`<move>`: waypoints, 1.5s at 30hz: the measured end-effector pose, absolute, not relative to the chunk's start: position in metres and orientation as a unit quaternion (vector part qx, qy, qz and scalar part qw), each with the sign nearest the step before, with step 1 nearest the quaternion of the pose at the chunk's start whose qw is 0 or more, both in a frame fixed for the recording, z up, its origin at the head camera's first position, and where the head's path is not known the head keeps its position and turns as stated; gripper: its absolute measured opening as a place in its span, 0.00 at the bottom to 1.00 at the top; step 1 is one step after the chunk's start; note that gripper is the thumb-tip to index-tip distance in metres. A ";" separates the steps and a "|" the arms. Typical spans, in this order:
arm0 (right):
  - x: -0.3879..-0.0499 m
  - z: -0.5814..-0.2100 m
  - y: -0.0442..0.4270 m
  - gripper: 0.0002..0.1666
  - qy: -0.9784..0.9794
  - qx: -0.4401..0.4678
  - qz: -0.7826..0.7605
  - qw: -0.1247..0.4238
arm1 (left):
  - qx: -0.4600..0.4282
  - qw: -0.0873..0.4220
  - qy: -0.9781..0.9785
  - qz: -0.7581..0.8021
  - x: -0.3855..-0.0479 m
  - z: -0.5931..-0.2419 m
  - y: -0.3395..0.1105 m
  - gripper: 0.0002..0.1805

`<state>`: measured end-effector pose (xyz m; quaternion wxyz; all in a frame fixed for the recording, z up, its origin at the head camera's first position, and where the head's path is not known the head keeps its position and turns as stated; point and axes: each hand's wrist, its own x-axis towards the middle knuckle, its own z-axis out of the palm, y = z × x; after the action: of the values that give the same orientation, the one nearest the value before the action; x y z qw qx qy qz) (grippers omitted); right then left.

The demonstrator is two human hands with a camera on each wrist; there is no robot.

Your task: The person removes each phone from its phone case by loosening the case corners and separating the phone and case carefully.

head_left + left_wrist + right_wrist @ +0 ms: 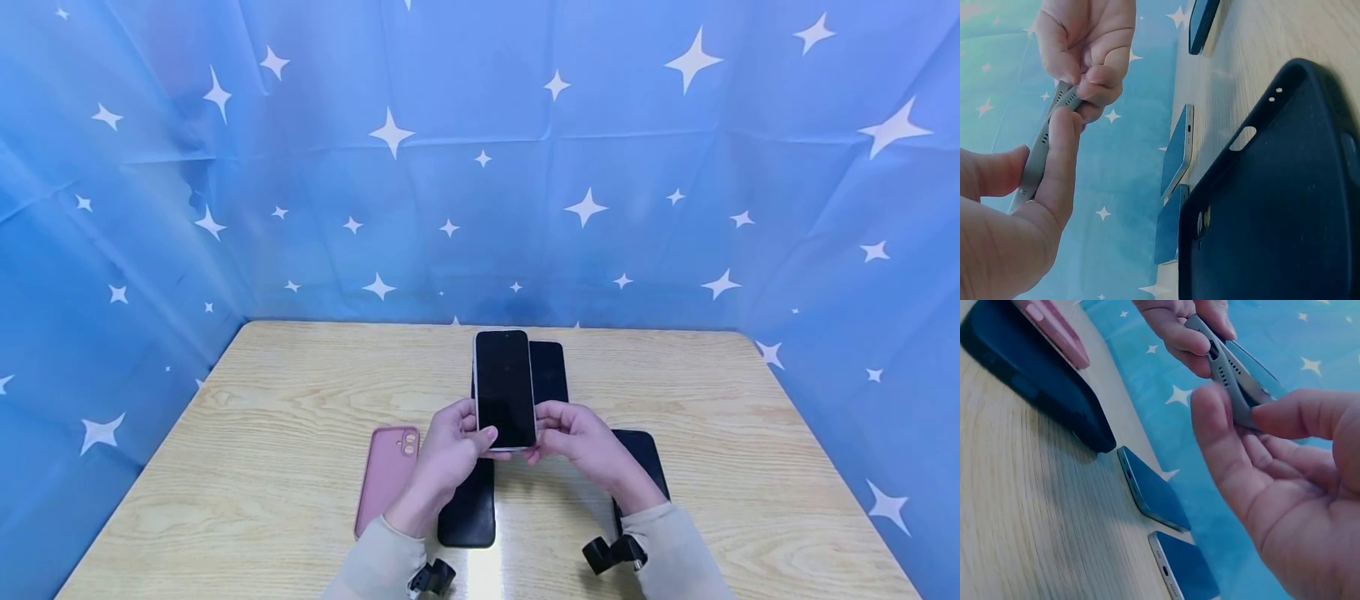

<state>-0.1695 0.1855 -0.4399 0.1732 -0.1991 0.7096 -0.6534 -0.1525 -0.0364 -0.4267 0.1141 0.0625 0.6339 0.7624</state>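
Three phones (504,387), three cases (384,475), one unclear dark slab (642,457)

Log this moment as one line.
left hand: grips phone and grey case | right hand: pinches corner | fit: gap at that corner | table: pink case, black case

Phone (504,383) partly in case (1239,403) between hands (453,437) (579,435); another case (385,479) lies left on table (262,400)

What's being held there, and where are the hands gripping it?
A phone partly in a grey case: left hand at its lower left side, right hand at the lower right corner.
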 end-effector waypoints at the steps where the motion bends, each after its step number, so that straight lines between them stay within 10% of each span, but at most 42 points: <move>1: -0.169 -0.439 0.185 0.14 0.723 -0.192 -0.643 0.165 | 0.056 0.113 0.638 0.760 -0.153 -0.427 -0.036 0.14; 15: -0.158 -0.427 0.176 0.06 0.807 -0.138 -0.570 0.065 | 0.045 0.095 0.661 0.743 -0.152 -0.428 -0.037 0.07; 45: -0.155 -0.419 0.172 0.15 0.853 -0.134 -0.495 0.095 | 0.077 0.102 0.675 0.727 -0.150 -0.428 -0.033 0.10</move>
<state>-0.1551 0.1725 -0.4195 0.0945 -0.1339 0.8533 -0.4949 -0.1498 -0.0329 -0.4277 0.1022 0.0774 0.6745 0.7270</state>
